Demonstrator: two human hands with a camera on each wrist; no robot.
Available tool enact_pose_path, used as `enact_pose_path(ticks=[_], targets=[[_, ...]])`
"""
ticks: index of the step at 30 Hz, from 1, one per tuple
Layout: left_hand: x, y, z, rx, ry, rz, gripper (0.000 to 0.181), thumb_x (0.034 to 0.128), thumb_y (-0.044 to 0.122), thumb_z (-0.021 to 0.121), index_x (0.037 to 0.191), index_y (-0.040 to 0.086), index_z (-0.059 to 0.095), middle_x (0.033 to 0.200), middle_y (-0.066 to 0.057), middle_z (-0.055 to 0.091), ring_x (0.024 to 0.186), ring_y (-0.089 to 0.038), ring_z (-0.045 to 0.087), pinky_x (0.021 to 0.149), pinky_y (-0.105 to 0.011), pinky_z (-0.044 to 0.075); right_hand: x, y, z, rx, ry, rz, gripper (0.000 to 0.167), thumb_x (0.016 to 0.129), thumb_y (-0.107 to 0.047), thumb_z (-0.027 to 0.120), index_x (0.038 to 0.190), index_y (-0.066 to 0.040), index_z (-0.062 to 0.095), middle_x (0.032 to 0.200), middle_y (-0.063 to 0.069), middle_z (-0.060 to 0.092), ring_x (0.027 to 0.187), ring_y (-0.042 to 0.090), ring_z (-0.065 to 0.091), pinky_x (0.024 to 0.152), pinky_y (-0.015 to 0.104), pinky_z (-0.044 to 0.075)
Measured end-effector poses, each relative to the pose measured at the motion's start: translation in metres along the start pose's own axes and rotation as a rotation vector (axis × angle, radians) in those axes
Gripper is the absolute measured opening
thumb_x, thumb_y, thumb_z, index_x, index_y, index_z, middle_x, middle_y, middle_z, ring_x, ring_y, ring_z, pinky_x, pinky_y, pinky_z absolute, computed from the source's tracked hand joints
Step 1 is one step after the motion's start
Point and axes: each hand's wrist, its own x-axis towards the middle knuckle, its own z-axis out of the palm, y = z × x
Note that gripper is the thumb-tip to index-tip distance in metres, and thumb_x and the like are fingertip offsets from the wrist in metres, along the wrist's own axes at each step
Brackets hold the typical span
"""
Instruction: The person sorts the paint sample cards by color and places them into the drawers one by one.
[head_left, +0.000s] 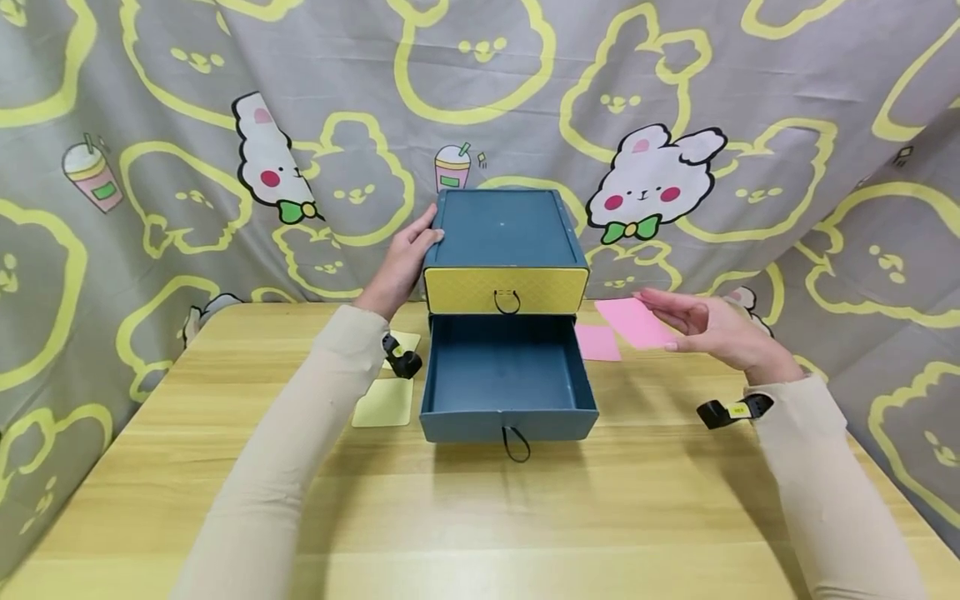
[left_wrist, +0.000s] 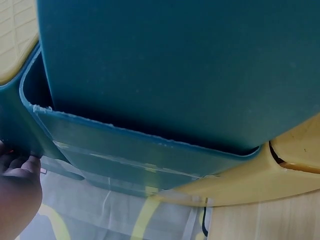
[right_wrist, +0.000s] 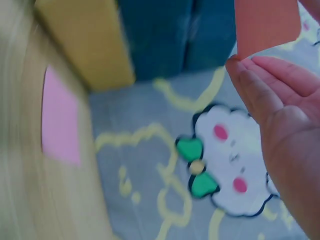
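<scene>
A blue two-tier drawer box (head_left: 502,225) stands on the table, its upper drawer (head_left: 465,292) closed behind a yellow front. The lower drawer (head_left: 502,375) is pulled out, its blue floor showing, with a black loop on its front. My left hand (head_left: 401,267) grips the box's upper left edge; the left wrist view shows bent fingers (left_wrist: 25,165) there. To the right of the box, my right hand (head_left: 708,329) pinches a pink sticky note (head_left: 630,321) between fingertips and thumb, above the table. The held note (right_wrist: 267,25) looks orange-pink in the right wrist view.
Another pink note (head_left: 598,343) lies on the table against the box's right side. Two yellow notes lie on its left, the nearer one (head_left: 382,403) partly beside the open drawer. A patterned grey curtain (head_left: 510,92) hangs close behind the box.
</scene>
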Motion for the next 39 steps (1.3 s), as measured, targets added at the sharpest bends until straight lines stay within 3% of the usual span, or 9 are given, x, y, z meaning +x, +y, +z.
enact_pose_path(ticks=[5,13,18,29,32,36,39], targets=[[0.001,0.001,0.0,-0.001,-0.003,-0.014,0.06,0.0952,0.018,0.048,0.15,0.017,0.024,0.156,0.009,0.017,0.142,-0.005,0.013,0.112,-0.024,0.02,0.003,-0.017,0.017,0.096,-0.113,-0.16,0.072,0.075,0.03,0.053,0.139,0.021,0.021,0.148,0.011,0.038,0.136,0.013,0.035,0.102,0.023,0.035],[0.002,0.001,-0.001,-0.015,-0.002,-0.019,0.06,0.0951,0.017,0.048,0.15,0.017,0.024,0.156,0.009,0.017,0.142,-0.006,0.013,0.112,-0.025,0.02,0.018,-0.035,0.044,0.063,-0.173,-0.218,0.073,0.073,0.028,0.058,0.138,0.022,0.025,0.148,0.021,0.034,0.137,0.019,0.033,0.106,0.024,0.031],[0.002,0.003,-0.001,-0.02,-0.011,-0.01,0.06,0.0951,0.017,0.047,0.15,0.015,0.023,0.157,0.008,0.016,0.142,-0.006,0.012,0.112,-0.025,0.02,0.03,-0.041,0.063,-0.059,-0.163,-0.186,0.071,0.075,0.022,0.063,0.138,0.017,0.031,0.146,0.016,0.04,0.135,0.016,0.036,0.107,0.022,0.03],[0.0,0.003,-0.002,-0.009,-0.012,-0.012,0.06,0.0958,0.018,0.047,0.15,0.017,0.023,0.158,0.007,0.014,0.143,-0.006,0.009,0.114,-0.026,0.016,0.06,-0.043,0.095,-0.251,-0.112,0.03,0.07,0.079,-0.007,0.075,0.142,-0.003,0.043,0.145,0.01,0.043,0.133,0.01,0.038,0.1,0.019,0.038],[0.0,0.002,-0.003,-0.01,-0.005,-0.023,0.06,0.0955,0.017,0.047,0.151,0.017,0.023,0.157,0.009,0.015,0.142,-0.006,0.01,0.113,-0.025,0.017,0.065,-0.039,0.102,-0.231,-0.122,0.057,0.073,0.078,-0.01,0.076,0.142,-0.001,0.041,0.146,0.012,0.041,0.134,0.016,0.037,0.098,0.021,0.04],[-0.001,0.002,-0.002,-0.01,0.001,-0.026,0.061,0.0953,0.016,0.047,0.151,0.015,0.023,0.157,0.009,0.016,0.142,-0.006,0.011,0.113,-0.025,0.017,0.067,-0.035,0.108,-0.204,-0.134,0.061,0.076,0.077,-0.011,0.077,0.142,0.002,0.039,0.147,0.015,0.039,0.134,0.022,0.036,0.102,0.034,0.038],[-0.002,0.003,-0.001,-0.011,-0.003,-0.022,0.061,0.0949,0.016,0.047,0.151,0.014,0.022,0.157,0.008,0.016,0.142,-0.006,0.011,0.113,-0.025,0.016,0.067,-0.03,0.11,-0.253,-0.139,0.045,0.077,0.077,-0.012,0.077,0.142,0.003,0.039,0.145,0.016,0.04,0.131,0.024,0.041,0.102,0.042,0.037]])
